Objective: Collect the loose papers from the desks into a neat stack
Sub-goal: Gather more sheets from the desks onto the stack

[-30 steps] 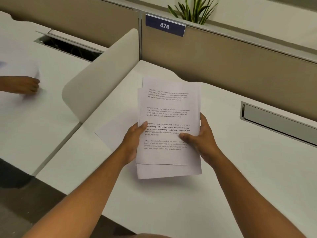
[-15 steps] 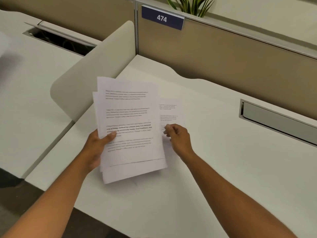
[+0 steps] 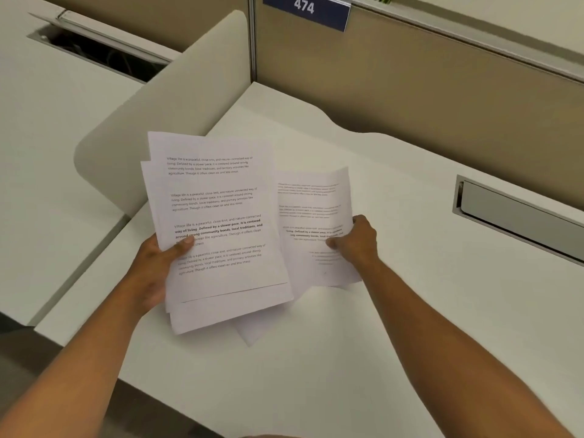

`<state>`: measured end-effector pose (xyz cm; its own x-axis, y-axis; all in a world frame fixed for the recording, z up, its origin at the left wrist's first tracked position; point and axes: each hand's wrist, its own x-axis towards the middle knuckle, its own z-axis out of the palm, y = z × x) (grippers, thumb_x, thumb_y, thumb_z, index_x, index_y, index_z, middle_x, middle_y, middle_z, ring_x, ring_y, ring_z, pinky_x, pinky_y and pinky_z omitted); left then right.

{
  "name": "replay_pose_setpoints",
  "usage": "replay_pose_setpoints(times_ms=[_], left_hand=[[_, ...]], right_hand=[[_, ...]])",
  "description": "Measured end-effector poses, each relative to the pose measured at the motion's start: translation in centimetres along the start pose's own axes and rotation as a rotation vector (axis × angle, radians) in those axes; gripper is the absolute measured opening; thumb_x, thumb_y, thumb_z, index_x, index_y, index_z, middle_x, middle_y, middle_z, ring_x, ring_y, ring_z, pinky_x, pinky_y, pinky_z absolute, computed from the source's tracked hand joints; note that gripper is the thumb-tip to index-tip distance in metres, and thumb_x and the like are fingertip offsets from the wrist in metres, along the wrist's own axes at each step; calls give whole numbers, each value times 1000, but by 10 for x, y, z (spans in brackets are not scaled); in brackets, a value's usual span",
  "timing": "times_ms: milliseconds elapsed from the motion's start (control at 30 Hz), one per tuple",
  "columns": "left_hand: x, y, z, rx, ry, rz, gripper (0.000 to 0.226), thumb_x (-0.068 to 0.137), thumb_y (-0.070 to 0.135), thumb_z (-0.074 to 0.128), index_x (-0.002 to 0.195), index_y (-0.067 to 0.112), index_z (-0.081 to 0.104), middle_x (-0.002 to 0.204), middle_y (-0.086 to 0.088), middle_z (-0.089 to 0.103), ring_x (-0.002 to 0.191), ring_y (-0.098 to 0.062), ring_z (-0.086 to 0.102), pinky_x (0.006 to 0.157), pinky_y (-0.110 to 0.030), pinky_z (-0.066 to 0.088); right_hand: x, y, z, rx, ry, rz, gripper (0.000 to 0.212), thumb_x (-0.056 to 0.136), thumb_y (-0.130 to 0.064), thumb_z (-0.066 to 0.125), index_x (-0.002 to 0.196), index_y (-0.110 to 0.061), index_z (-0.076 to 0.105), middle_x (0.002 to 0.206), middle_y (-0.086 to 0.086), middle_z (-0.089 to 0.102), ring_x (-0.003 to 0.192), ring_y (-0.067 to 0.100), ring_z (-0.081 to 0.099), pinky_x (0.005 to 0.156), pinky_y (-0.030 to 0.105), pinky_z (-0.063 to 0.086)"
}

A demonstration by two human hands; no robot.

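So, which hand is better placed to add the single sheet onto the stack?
The right hand: it already pinches the single sheet, while the left hand is occupied with the stack.

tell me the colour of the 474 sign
Dark blue with white digits: the sign shows at the top of the head view.

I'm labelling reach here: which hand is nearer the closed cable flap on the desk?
Right. The right hand, gripping a single sheet, is just left of the flap. The left hand, holding the stack, is farther left, across the papers.
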<state>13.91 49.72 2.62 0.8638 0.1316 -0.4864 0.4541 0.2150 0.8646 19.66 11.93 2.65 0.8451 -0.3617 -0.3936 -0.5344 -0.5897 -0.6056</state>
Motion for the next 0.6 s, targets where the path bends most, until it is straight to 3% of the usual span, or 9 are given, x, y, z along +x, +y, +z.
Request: replay_pose_setpoints(times_ms=[167, 367, 467, 600], left_hand=[[-1, -1, 0, 7, -8, -10, 39, 104, 9, 68, 142, 16, 69, 133, -8, 80, 122, -36, 76, 102, -53, 58], [-7, -1, 7, 9, -18, -11, 38, 104, 8, 68, 141, 15, 70, 132, -8, 81, 121, -37, 75, 104, -55, 57], [-11, 0, 15, 3, -29, -8, 34, 103, 9, 69, 137, 18, 72, 128, -6, 83, 118, -36, 77, 102, -55, 59], [-17, 2, 29, 4, -38, 0, 33, 104, 8, 69, 135, 18, 72, 121, -3, 85, 115, -33, 78, 91, -46, 63]], right_hand=[[6, 25, -23, 95, 32, -40, 32, 90, -17, 77, 122, -11, 74, 122, 11, 76, 111, 35, 71, 96, 42, 57], [-3, 50, -72, 189, 217, -55, 30, 96, -20, 74, 123, -9, 72, 118, 11, 75, 98, 28, 67, 89, 36, 53], [-14, 52, -100, 327, 247, -57, 34, 98, -23, 73, 129, -9, 70, 115, 5, 73, 104, 29, 71, 96, 39, 56], [-45, 44, -131, 583, 254, -59, 23, 99, -20, 73, 122, -18, 69, 111, 0, 75, 91, 15, 73, 90, 34, 56]])
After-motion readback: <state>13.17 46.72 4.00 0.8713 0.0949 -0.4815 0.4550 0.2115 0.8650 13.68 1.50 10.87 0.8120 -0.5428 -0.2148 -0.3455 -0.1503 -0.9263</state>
